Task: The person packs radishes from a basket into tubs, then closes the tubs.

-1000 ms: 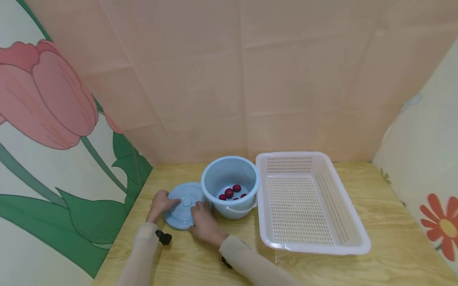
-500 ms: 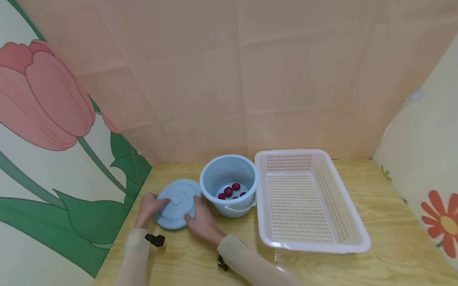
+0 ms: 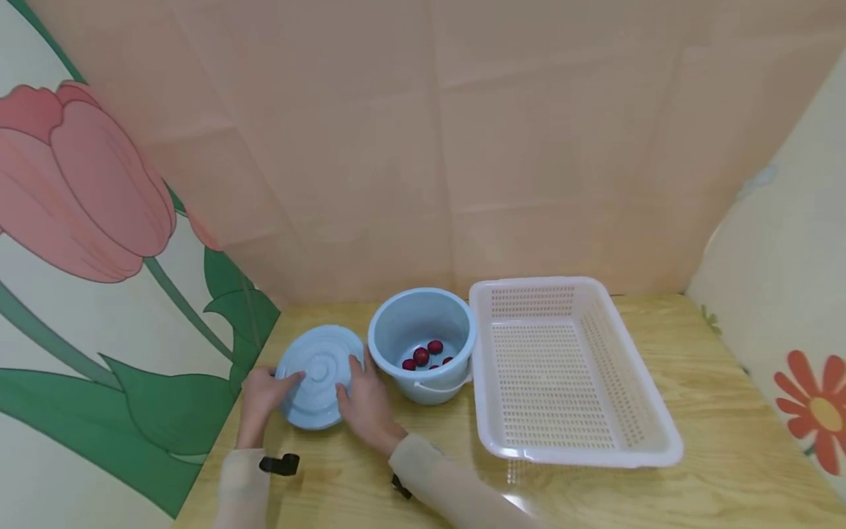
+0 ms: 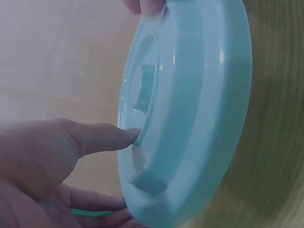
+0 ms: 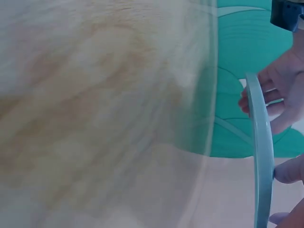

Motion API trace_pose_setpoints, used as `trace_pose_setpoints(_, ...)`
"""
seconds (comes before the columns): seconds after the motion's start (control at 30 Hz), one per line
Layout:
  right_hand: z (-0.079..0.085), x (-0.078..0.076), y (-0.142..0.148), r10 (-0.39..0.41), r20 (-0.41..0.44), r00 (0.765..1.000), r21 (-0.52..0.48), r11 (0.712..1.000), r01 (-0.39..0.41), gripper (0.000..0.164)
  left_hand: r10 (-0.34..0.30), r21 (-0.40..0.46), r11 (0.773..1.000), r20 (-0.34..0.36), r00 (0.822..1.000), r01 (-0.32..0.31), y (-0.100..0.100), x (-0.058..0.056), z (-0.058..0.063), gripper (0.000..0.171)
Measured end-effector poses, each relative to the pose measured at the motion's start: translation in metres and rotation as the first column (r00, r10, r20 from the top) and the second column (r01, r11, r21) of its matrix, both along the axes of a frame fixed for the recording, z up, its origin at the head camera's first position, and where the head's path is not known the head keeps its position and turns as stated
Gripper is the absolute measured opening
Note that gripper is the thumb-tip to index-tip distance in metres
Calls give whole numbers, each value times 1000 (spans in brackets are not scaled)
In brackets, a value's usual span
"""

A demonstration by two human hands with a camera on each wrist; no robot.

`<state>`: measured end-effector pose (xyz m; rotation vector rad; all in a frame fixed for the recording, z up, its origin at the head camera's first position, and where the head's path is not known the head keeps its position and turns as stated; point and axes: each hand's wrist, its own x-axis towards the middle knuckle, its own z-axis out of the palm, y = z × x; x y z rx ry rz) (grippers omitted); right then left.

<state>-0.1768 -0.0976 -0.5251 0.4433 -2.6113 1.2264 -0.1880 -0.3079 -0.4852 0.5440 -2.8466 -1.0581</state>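
A round light-blue bucket lid with a small raised knob lies knob side up between both hands, at the left of the table. The left hand holds its left edge. In the left wrist view the thumb presses on top, and the other fingers meet the rim. From the right, the right hand grips the lid, a finger and the thumb on its upper face. The right wrist view shows the lid edge-on, close over the table. Beside it stands a light-blue bucket, holding several dark red round fruits.
A white perforated plastic basket stands right of the bucket, close against it. The bucket's white handle hangs down in front. A peach cloth covers the back, and a tulip-painted wall borders the wooden table on the left.
Both hands have carried the lid a little to the left, away from the bucket. The bucket, fruits and basket have stayed in place.
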Motion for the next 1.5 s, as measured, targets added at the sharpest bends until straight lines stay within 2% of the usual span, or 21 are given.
trace_pose_setpoints(0.1,7,1,-4,-8,-61,998,52,999,11,55,6,-54,999,-39,999,-8,1,6,7,50)
trace_pose_setpoints(0.27,20,2,-9,-7,-154,988,116,993,25,55,32,-77,996,-119,992,-41,1,15,21,47)
trace_pose_setpoints(0.37,28,3,-8,-15,-222,975,161,986,52,56,40,-84,995,-150,988,-53,4,20,31,54)
trace_pose_setpoints(0.47,39,4,-5,-36,-313,949,198,975,102,57,48,-84,994,-209,977,-67,10,24,41,58)
trace_pose_setpoints(0.63,63,6,5,-97,-423,901,178,966,188,57,38,-96,993,-336,941,-74,26,29,58,52)
trace_pose_setpoints(0.73,76,7,12,-131,-430,893,144,967,211,54,19,-96,994,-388,921,-61,37,29,67,49)
trace_pose_setpoints(0.9,91,7,25,-175,-388,905,89,970,226,50,-4,-90,995,-440,898,-39,56,22,75,47)
trace_pose_setpoints(1.1,94,6,45,-208,-337,918,69,967,245,44,-82,-125,992,-439,895,30,76,13,74,43)
trace_pose_setpoints(1.37,101,-3,74,-314,-339,887,127,919,374,45,-188,-222,969,-389,902,106,111,0,75,45)
trace_pose_setpoints(1.5,105,-9,90,-348,-274,897,123,912,391,40,-240,-280,950,-384,892,135,129,-8,75,41)
